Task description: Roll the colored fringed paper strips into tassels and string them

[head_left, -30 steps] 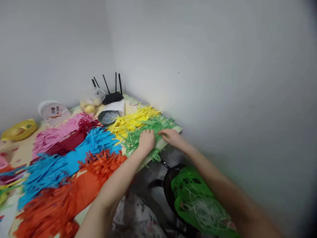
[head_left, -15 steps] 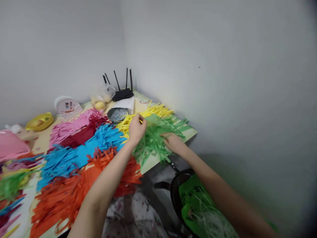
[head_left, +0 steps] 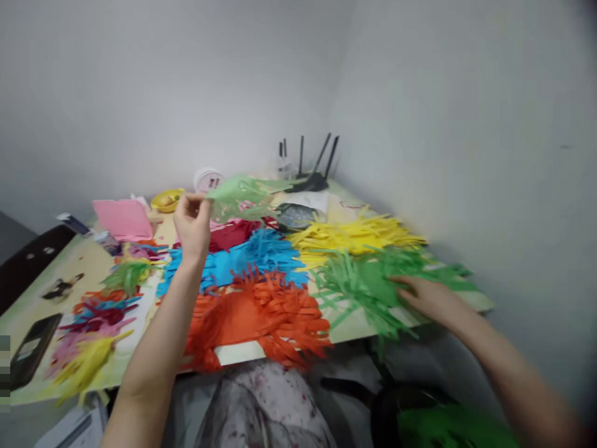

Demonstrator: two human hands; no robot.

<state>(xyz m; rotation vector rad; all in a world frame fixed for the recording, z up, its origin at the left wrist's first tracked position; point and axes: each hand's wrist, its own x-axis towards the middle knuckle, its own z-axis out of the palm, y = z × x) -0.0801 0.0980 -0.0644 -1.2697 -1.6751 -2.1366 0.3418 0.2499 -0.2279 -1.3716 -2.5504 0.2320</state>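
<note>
Head view: left fingers (head_left: 199, 199) pinch a green sheet (head_left: 239, 194).

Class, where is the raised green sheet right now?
In the head view, left of centre: the green sheet stretches from the left hand toward the black router.

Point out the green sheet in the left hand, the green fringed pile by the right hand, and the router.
Green sheet (head_left: 240, 196): head view, its middle.
Green fringed pile (head_left: 374, 278): head view, its uncut central part.
Router (head_left: 314, 183): head view, its black body.
</note>
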